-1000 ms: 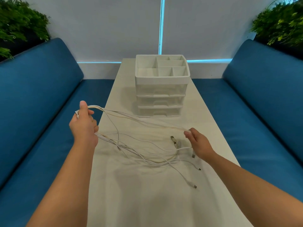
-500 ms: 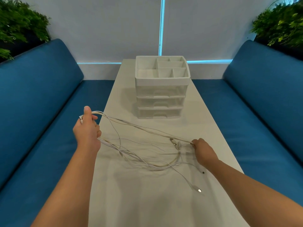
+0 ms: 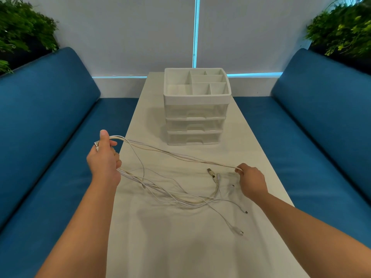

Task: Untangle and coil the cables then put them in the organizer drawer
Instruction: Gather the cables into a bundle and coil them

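Several white cables (image 3: 180, 197) lie tangled on the white table (image 3: 180, 247), with loose plug ends at the right and front. My left hand (image 3: 104, 159) grips a bundle of their ends at the table's left edge, thumb up. My right hand (image 3: 251, 180) pinches a pair of strands that run taut across to my left hand. The white organizer (image 3: 195, 106) stands farther back on the table, its three clear drawers closed and its top tray divided into compartments.
Blue cushioned benches (image 3: 46, 137) run along both sides of the narrow table. Green plants (image 3: 22, 31) sit behind each bench back. A white wall with a lit vertical strip closes the far end.
My right hand has closed on the upper strands and drawn them taut to the right. My left hand has dropped slightly lower, still gripping the bundle.
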A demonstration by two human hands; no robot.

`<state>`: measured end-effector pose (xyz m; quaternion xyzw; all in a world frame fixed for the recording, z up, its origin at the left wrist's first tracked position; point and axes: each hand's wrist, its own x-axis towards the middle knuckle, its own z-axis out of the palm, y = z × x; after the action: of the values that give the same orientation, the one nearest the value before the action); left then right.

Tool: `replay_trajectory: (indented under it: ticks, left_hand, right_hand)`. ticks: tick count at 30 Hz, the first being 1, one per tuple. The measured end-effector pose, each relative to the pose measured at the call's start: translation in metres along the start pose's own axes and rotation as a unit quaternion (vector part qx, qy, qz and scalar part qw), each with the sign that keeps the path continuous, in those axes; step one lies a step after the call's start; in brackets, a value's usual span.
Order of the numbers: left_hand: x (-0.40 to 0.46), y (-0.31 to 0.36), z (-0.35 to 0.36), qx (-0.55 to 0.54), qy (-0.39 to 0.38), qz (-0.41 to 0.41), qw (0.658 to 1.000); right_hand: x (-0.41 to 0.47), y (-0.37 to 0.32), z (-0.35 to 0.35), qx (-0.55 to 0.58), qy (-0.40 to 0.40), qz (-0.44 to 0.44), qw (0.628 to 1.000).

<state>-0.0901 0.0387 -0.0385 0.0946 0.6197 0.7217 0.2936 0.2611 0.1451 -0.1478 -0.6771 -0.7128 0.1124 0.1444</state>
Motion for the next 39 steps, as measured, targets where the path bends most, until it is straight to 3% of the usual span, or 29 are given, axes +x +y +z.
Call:
replay_trajectory:
  ticks: [6,14,19,21,28,31,34,39]
  left_hand:
    - [0.002,-0.001,0.000,-0.003,0.005,0.000,1.000]
    - [0.007,0.000,-0.007,-0.016,0.025,0.002,1.000]
    - [0.012,0.004,-0.009,-0.027,0.032,0.006,0.999]
    - [0.013,0.005,-0.006,-0.030,0.033,0.005,0.999]
    - [0.011,0.013,0.006,-0.045,0.028,0.012,0.999]
    - [0.012,0.016,0.008,-0.054,0.026,0.012,0.998]
    - [0.013,0.017,0.008,-0.066,0.032,0.008,0.997]
    - [0.016,0.022,0.013,-0.074,0.038,0.005,0.997]
  right_hand:
    - [-0.008,-0.003,-0.009,0.197,-0.022,0.005,0.980]
    - [-0.016,-0.005,-0.018,0.334,-0.212,0.043,0.917]
    - [-0.017,0.003,-0.019,0.318,-0.273,-0.028,0.908]
    - [-0.017,0.005,-0.016,0.262,-0.287,-0.067,0.919]
    - [-0.022,0.009,-0.010,-0.022,-0.193,-0.129,0.972]
    - [-0.023,0.010,-0.008,0.087,-0.209,-0.084,0.971]
    - [-0.019,0.011,-0.013,0.211,-0.285,-0.073,0.932]
    - [-0.016,0.013,-0.015,0.152,-0.362,-0.127,0.911]
